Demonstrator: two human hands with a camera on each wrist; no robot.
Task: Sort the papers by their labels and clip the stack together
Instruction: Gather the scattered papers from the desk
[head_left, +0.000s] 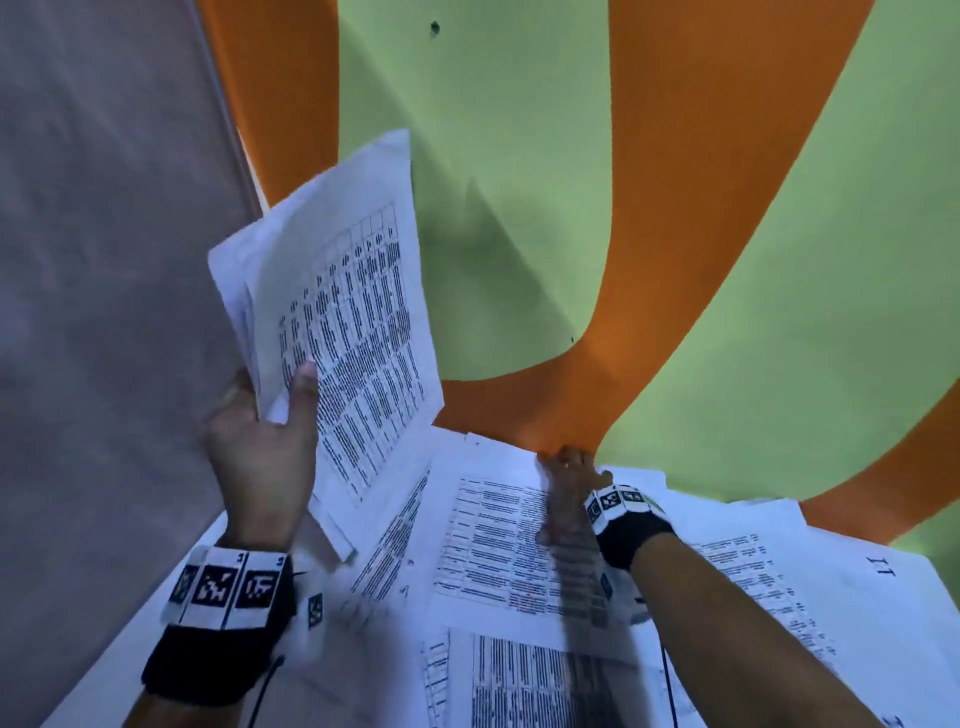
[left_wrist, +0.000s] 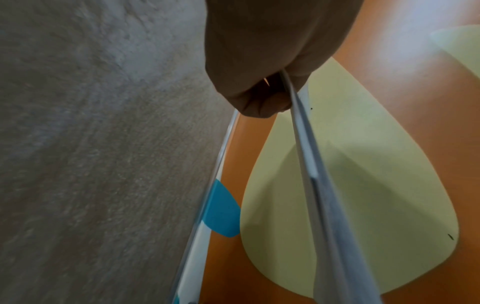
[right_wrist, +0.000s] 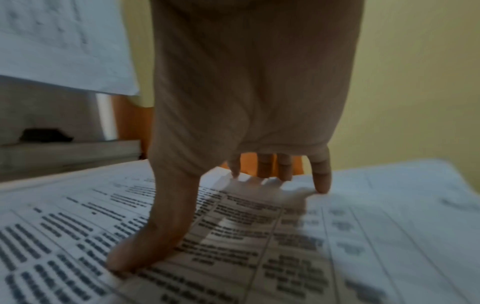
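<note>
Papers (head_left: 519, 551) printed with tables lay overlapping on the near part of the table (head_left: 519, 182), their text too blurred to read; one sheet at the right edge carried a handwritten mark that looked like "11" upside down. Lower sheets ran off the bottom of the head view. A held stack (head_left: 343, 322) stood tilted up above the table's left side, its near corner pinched between thumb and curled fingers of the left hand (head_left: 265, 441), the wrist raised. The right hand (head_left: 569, 493) reached forward with its palm lifted; its straight fingers (right_wrist: 322, 181) and thumb touched the top loose sheet. A grey floor (head_left: 104, 260) lay beyond the table's left edge.
</note>
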